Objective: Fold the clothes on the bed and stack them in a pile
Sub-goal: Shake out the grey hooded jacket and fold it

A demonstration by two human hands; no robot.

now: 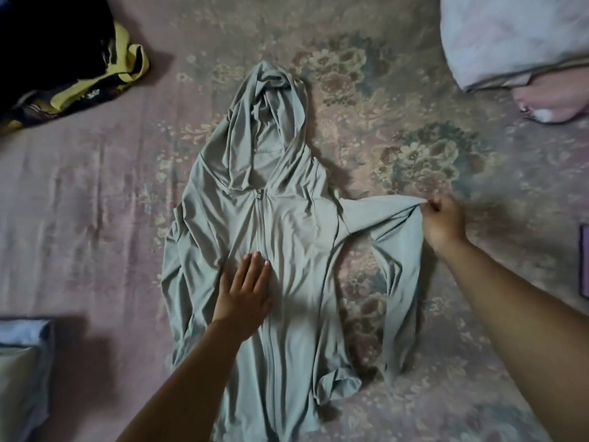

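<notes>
One grey-green zip-up hoodie (pixel 296 250) lay face up in the middle of the bed (pixel 95 202), zipper (pixel 263 237) closed, hood (pixel 271 122) pointing away from the person. The one sleeve (pixel 398 266) on the right side was bent at the elbow and drawn outward. The sleeve on the left side lay along the body of the garment.

The left hand (pixel 243 291) rested flat on the chest of the hoodie, just left of the zipper, fingers straight and together, holding nothing. The right hand (pixel 441 220) pinched the bend of the sleeve between thumb and curled fingers, lifting the fabric into a small peak at the hoodie's right edge.

The bed was covered by a pink sheet with a faded floral print, lightly creased. One crumpled black-and-yellow garment (pixel 73 74) lay at the far left corner, well apart from the hoodie. One pale folded bundle (pixel 516 39) lay at the far right, with a pink item (pixel 548 105) just beside it. One stack of folded cloth (pixel 22 362) sat at the near left edge. A dark purple object (pixel 585 260) showed at the right edge; its kind could not be told.
</notes>
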